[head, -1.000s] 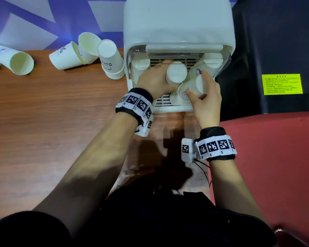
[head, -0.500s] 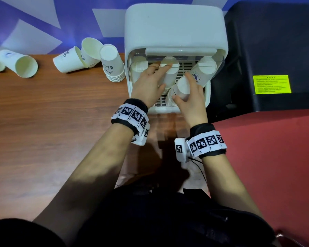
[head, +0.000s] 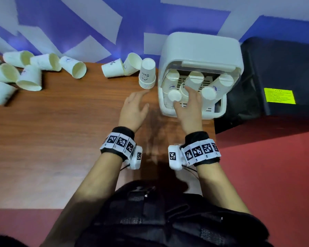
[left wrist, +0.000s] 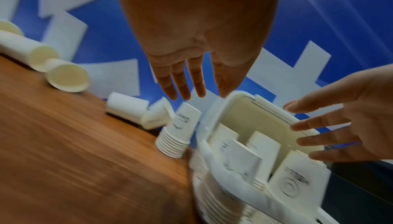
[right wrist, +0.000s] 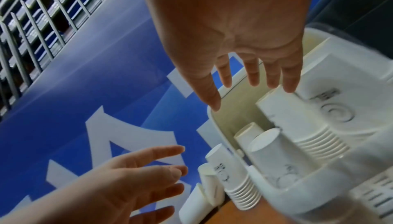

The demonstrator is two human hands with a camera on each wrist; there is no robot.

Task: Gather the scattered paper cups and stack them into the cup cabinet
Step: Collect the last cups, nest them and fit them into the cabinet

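The white cup cabinet (head: pixel 202 50) stands at the table's back right, its front open, with several upside-down stacks of paper cups (head: pixel 194 81) inside. My right hand (head: pixel 187 98) reaches into the opening, fingers straight, tips at the front stacks (right wrist: pixel 282 110), gripping nothing. My left hand (head: pixel 137 102) hovers open over the table just left of the cabinet. A little beyond its fingertips (left wrist: pixel 185 93) stands an upside-down stack of cups (head: pixel 147 75), also visible in the left wrist view (left wrist: pixel 178 131). Single cups (head: pixel 112 68) lie on their sides along the wall.
More tipped cups (head: pixel 75 69) are bunched at the table's far left (head: pixel 29 79). A black case (head: pixel 282 72) with a yellow label sits right of the cabinet. The wooden table (head: pixel 61 131) ends near me, with red floor (head: pixel 266 175) at right.
My left hand has come out of the cabinet and moved left over the table. My right hand has let go of the stack it held. The view now takes in more cups at left.
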